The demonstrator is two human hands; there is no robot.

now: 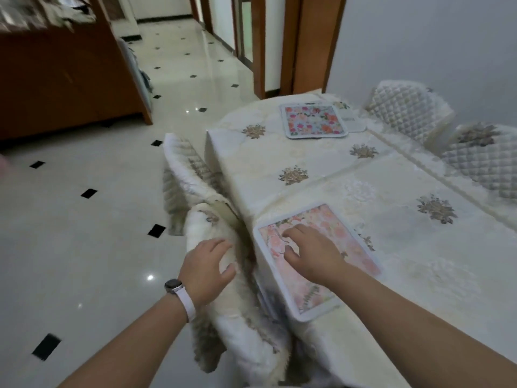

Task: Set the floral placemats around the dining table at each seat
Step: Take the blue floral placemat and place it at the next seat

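Note:
A pink floral placemat (347,233) with a white border lies at the near left edge of the dining table (405,247), one corner hanging slightly over the edge. My right hand (310,252) rests flat on it, fingers spread. My left hand (208,266), with a watch on its wrist, lies on top of the white quilted chair back (237,309) beside that seat. A second, brighter floral placemat (314,120) lies at the far end of the table, with pale mats partly showing behind it.
A cream embroidered tablecloth covers the table. Another covered chair (186,175) stands along the left side, two more (475,161) on the right by the wall. A wooden cabinet (70,79) stands far left across glossy tiled floor (84,233); a hallway runs behind.

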